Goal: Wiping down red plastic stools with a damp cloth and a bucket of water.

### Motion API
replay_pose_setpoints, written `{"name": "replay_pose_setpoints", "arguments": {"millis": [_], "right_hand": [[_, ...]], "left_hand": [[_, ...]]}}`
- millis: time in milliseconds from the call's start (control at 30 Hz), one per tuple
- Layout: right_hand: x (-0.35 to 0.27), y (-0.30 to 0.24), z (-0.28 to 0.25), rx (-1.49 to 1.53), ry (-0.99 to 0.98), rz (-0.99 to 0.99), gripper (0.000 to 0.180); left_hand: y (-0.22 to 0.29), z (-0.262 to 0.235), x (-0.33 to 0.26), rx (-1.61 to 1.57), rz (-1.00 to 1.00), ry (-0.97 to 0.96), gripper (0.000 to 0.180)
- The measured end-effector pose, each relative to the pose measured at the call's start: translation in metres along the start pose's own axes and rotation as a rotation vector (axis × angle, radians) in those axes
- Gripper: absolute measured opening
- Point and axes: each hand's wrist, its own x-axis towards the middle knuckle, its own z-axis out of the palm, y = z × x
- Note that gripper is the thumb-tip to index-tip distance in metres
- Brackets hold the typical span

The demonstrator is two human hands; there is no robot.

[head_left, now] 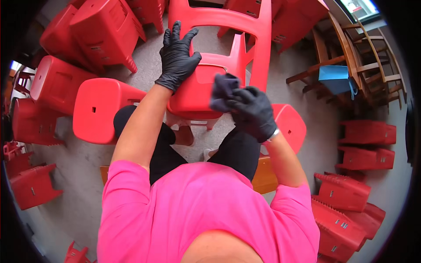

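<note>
A red plastic chair (197,94) was placed directly in front of the seated person, its seat turned toward the lap and its slatted backrest (219,17) set farther off, at the upper edge of the view. Both hands were covered by black gloves. The left hand (179,61) was laid on the chair's left side, where the seat and the back frame met; its fingers were spread wide, and nothing was seen to be held in it. By the right hand (254,109), a dark grey-purple cloth (222,93) was gripped in bent fingers and held over the right part of the seat — the cloth was blurred, and whether the seat was touched by it could not be told. A pale band (274,133) was worn at the right wrist.

The chair was flanked by two red plastic stools: the left stool (94,109), its top pierced by a small square hole, and the right stool (289,127), partly hidden by the right forearm. More red plastic stools were grouped along the left (107,33) and nested at the lower right (337,228). At the upper right, wooden chairs (346,48) were crowded together, with a light-blue object (335,79) set against them. The grey floor (81,175) was shown between the groups.
</note>
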Motion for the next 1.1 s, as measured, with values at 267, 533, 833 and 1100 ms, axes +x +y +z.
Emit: {"name": "replay_pose_setpoints", "arguments": {"millis": [267, 533, 833, 1100], "right_hand": [[-0.012, 0.013, -0.007, -0.027, 0.057, 0.187, 0.037], [0.072, -0.022, 0.03, -0.06, -0.037, -0.114, 0.022], [0.006, 0.02, -0.011, 0.017, 0.042, 0.049, 0.031], [0.023, 0.008, 0.002, -0.086, 0.081, 0.044, 0.035]], "left_hand": [[-0.006, -0.007, 0.0, 0.056, 0.008, 0.026, 0.064], [0.001, -0.003, -0.001, 0.06, -0.013, 0.028, 0.062], [-0.006, -0.005, -0.001, 0.017, 0.025, 0.053, 0.064], [0.001, -0.008, 0.0, 0.074, -0.023, 0.0, 0.064]]}}
